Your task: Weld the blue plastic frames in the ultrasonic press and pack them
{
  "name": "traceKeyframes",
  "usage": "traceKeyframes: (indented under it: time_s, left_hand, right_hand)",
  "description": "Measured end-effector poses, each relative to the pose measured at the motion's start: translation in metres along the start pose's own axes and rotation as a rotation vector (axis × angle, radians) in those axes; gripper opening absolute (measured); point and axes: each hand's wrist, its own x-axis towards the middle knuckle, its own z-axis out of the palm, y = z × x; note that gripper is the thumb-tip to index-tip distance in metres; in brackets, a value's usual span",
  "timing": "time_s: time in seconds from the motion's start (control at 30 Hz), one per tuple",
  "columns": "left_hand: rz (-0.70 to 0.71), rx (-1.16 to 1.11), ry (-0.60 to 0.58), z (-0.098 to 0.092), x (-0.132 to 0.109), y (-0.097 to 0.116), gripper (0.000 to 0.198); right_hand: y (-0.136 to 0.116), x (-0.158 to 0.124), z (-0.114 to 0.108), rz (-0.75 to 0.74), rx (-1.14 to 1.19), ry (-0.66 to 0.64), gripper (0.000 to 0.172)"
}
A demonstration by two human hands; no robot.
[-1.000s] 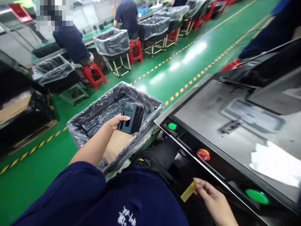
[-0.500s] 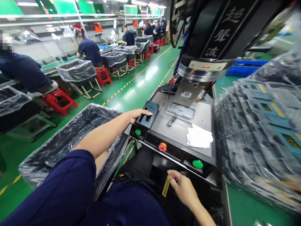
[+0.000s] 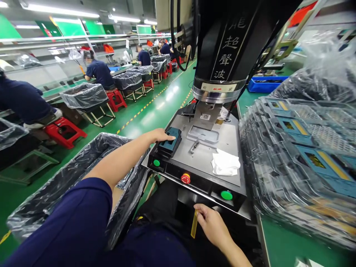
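Note:
My left hand rests on top of a small stack of dark teal plastic parts set on the left edge of the welder's metal plate; its fingers curl over the stack. My right hand hovers low in front of the machine, pinching a thin yellow strip that hangs downward. A recessed fixture sits under the black press head. A crumpled white cloth lies on the plate's right side.
The front panel carries a green button, a red stop button and another green button. A bag-lined bin stands at my left. Stacked trays of teal parts in plastic fill the right. Other workers sit at bins along the far line.
My left hand carried the stack of dark parts from over the bin to the machine plate and set it down there. My right hand stayed low with the yellow strip.

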Motion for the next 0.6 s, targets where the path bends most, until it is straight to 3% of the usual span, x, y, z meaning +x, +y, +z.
traceKeyframes:
  time_s: [0.1,0.23,0.43,0.6]
  left_hand:
    - [0.068,0.080,0.152,0.006,-0.010,0.005,0.067]
    - [0.222,-0.015,0.315,0.024,-0.030,0.015,0.060]
    - [0.240,-0.066,0.343,0.041,-0.041,0.022,0.063]
    - [0.217,-0.142,0.351,0.028,-0.041,0.019,0.064]
  right_hand:
    - [0.000,-0.001,0.001,-0.010,-0.007,-0.002,0.034]
    - [0.000,-0.001,0.002,-0.031,0.003,0.000,0.033]
    - [0.001,-0.001,0.004,-0.041,0.011,0.033,0.030]
    - [-0.002,-0.003,0.002,-0.041,0.032,0.036,0.031]
